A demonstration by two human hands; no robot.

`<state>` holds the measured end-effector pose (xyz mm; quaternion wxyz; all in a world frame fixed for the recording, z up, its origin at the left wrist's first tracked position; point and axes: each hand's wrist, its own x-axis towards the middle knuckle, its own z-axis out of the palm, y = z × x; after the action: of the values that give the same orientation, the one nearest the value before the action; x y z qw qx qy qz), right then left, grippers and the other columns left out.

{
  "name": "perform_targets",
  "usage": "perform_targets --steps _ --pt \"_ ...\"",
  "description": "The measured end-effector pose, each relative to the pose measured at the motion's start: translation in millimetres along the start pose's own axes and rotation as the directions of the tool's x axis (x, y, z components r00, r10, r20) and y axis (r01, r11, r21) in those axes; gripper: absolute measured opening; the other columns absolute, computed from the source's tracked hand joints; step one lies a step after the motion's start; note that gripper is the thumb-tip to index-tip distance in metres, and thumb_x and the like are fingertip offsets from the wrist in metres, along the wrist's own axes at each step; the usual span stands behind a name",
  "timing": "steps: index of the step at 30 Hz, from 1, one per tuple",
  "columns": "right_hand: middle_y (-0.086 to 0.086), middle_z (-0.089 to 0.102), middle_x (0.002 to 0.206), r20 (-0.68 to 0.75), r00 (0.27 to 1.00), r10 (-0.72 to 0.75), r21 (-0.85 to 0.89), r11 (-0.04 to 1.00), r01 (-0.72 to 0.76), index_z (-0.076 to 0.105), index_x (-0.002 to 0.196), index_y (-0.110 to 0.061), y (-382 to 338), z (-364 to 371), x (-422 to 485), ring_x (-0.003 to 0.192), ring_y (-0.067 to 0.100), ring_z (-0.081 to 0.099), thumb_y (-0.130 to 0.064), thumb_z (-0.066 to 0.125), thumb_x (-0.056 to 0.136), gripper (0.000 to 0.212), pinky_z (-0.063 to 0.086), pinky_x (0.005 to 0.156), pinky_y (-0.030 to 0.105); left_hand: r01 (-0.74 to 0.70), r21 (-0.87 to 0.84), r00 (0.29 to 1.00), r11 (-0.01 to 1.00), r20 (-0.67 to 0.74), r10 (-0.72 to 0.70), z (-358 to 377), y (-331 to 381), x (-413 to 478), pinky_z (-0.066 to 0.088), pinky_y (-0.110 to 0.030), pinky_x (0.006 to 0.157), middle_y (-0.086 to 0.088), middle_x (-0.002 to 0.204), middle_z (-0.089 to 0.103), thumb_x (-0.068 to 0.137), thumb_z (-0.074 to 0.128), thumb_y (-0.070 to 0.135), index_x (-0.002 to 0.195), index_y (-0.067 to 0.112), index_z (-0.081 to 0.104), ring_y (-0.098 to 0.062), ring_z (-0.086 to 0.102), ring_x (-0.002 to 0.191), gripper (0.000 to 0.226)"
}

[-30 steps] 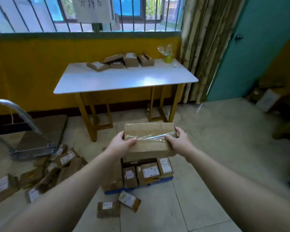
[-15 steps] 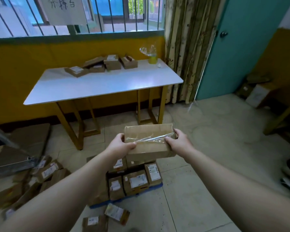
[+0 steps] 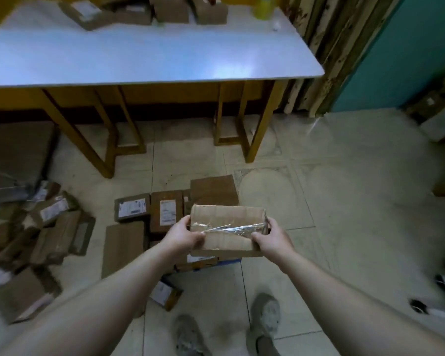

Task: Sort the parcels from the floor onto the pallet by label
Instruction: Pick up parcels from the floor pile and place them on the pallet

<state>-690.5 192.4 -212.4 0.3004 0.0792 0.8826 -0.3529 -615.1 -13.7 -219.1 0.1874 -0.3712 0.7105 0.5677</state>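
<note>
I hold a brown cardboard parcel (image 3: 228,228) with clear tape across its top, no label showing. My left hand (image 3: 181,235) grips its left end and my right hand (image 3: 274,238) grips its right end. Beneath it lies the blue pallet (image 3: 229,262), of which only a front edge shows, covered with several labelled parcels such as one with a white label (image 3: 167,210). A heap of loose parcels (image 3: 52,227) lies on the floor to the left.
A white table (image 3: 144,52) with yellow legs stands ahead, with small boxes (image 3: 170,9) at its back. One parcel (image 3: 165,294) lies on the floor near my feet (image 3: 265,319). A flat cart deck (image 3: 13,155) is at left; open tiled floor lies to the right.
My view has tipped down and moved closer to the pallet. The parcel stays held in both hands, now lower over the stacked parcels. My feet have come into view.
</note>
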Motion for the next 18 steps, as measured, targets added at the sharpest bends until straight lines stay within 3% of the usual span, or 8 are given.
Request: perform_targets --steps 2,5,10,13,15,17,18 --pt "0.007 0.054 0.131 0.065 0.998 0.025 -0.030 0.999 -0.023 0.041 0.140 -0.021 19.7 16.0 31.0 0.113 0.024 0.054 -0.021 0.062 0.086 0.057 0.046 0.097 0.042 0.066 -0.012 0.997 0.998 -0.035 -0.066 15.4 -21.6 28.0 0.054 -0.038 0.086 -0.008 0.134 0.052 0.087 0.065 0.016 0.146 0.022 0.030 -0.022 0.058 0.109 0.069" --pt "0.004 0.055 0.129 0.146 0.988 0.058 -0.043 0.998 -0.053 0.042 0.138 -0.020 53.4 39.1 80.2 0.112 0.023 0.054 -0.020 0.064 0.085 0.057 0.047 0.097 0.042 0.156 0.011 0.984 0.988 -0.093 -0.154 43.7 -51.1 69.8 0.050 -0.040 0.093 -0.005 0.133 0.054 0.085 0.066 0.017 0.144 0.021 0.034 -0.022 0.056 0.111 0.067" --pt "0.003 0.056 0.124 0.164 0.983 0.082 -0.060 0.996 -0.073 0.041 0.137 -0.017 104.6 72.0 168.8 0.098 0.019 0.052 -0.029 0.064 0.087 0.057 0.046 0.082 0.033 0.246 -0.086 0.956 0.966 -0.145 -0.256 95.2 -89.3 147.2 0.054 -0.044 0.085 -0.004 0.124 0.055 0.081 0.070 0.022 0.138 0.025 0.038 -0.022 0.059 0.099 0.066" --pt "0.008 0.058 0.119 0.073 0.993 0.089 -0.021 0.996 -0.087 0.048 0.122 -0.012 123.9 93.5 218.4 0.098 0.023 0.056 -0.037 0.065 0.087 0.047 0.047 0.083 0.035 0.273 -0.286 0.942 0.919 -0.116 -0.316 114.3 -102.3 191.0 0.057 -0.040 0.063 0.003 0.114 0.054 0.082 0.070 0.025 0.139 0.033 0.033 -0.019 0.058 0.090 0.069" --pt "0.009 0.050 0.129 0.052 0.997 0.065 0.010 0.998 -0.065 0.042 0.127 -0.015 135.4 107.5 245.1 0.106 0.026 0.054 -0.034 0.072 0.082 0.057 0.045 0.084 0.032 0.275 -0.416 0.937 0.867 -0.086 -0.339 122.1 -110.7 215.5 0.056 -0.036 0.055 0.004 0.113 0.053 0.084 0.069 0.020 0.140 0.034 0.031 -0.019 0.056 0.091 0.069" --pt "0.007 0.039 0.142 0.116 0.993 0.024 0.016 1.000 -0.026 0.029 0.143 -0.024 148.5 118.5 262.9 0.117 0.025 0.049 -0.031 0.076 0.079 0.079 0.043 0.088 0.030 0.249 -0.432 0.937 0.867 -0.120 -0.328 129.2 -122.0 235.4 0.057 -0.040 0.063 0.002 0.118 0.052 0.085 0.066 0.013 0.139 0.033 0.033 -0.022 0.056 0.096 0.066" --pt "0.006 0.040 0.142 0.171 0.985 0.007 0.019 1.000 -0.011 0.029 0.145 -0.027 155.0 123.4 268.5 0.117 0.023 0.051 -0.029 0.076 0.079 0.080 0.047 0.086 0.029 0.232 -0.411 0.937 0.881 -0.149 -0.316 132.9 -127.6 243.1 0.057 -0.043 0.070 0.001 0.120 0.053 0.085 0.064 0.010 0.138 0.033 0.034 -0.023 0.056 0.098 0.065"
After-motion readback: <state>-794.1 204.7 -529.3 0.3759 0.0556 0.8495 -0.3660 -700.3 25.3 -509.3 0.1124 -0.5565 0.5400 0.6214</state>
